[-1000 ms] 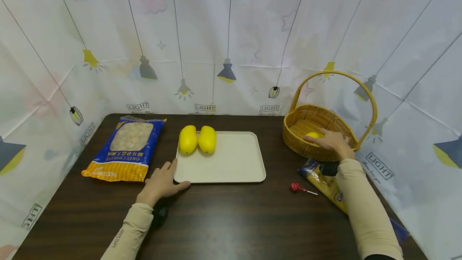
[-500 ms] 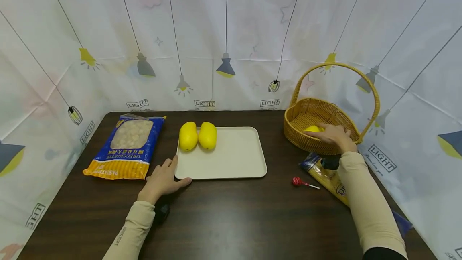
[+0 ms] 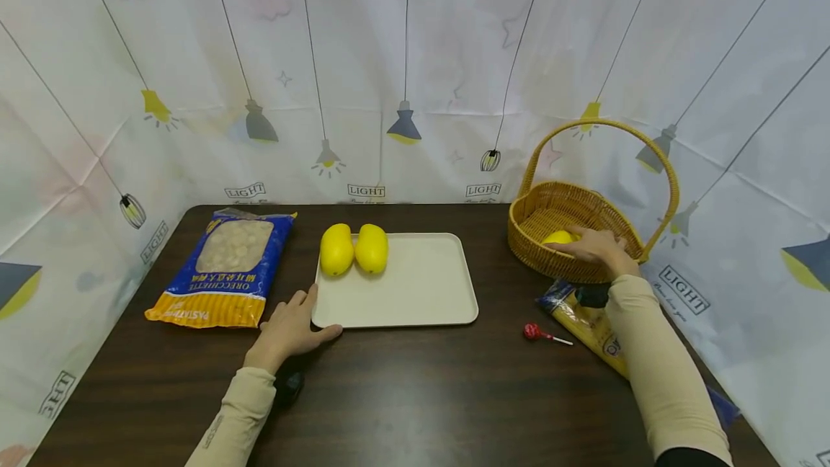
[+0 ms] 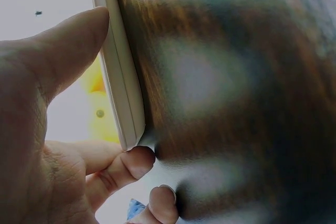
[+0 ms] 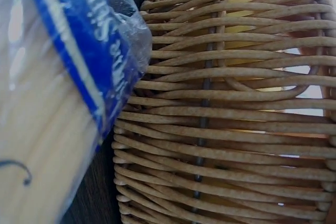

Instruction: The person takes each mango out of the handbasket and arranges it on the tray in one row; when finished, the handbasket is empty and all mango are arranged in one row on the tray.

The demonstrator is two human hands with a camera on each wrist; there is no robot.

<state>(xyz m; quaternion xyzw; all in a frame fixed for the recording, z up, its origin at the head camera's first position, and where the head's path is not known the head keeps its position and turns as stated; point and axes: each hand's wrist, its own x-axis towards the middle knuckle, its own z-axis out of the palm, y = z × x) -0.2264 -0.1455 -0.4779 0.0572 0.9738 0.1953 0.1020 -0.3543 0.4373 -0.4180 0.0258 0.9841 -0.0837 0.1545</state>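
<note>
My right hand (image 3: pixel 596 247) reaches into the yellow wicker basket (image 3: pixel 538 258), its thumb and fingers around a yellow mango (image 3: pixel 556 237) that is partly hidden by them. Through the weave in the right wrist view, yellow shows behind the basket wall (image 5: pixel 252 114). My left hand (image 3: pixel 289 328) is spread at the near left corner of the cream tray (image 3: pixel 415 294). Its thumb (image 4: pixel 86 30) lies along the front rim, and the other fingers touch the left side. Two more yellow mangoes (image 3: pixel 336 250) (image 3: pixel 372 249) sit side by side at the tray's far left.
A blue and orange bag of orecchiette pasta (image 3: pixel 227 265) lies left of the tray. A red lollipop (image 3: pixel 533 331) is on the dark table (image 3: pixel 415 395), right of the tray. Beneath my right forearm lies a spaghetti packet (image 3: pixel 586 326), its end near the basket. A patterned curtain (image 3: pixel 441 56) hangs behind.
The head view has shifted slightly. Both hands stay where they were, the right one on the mango in the basket and the left one at the tray corner.
</note>
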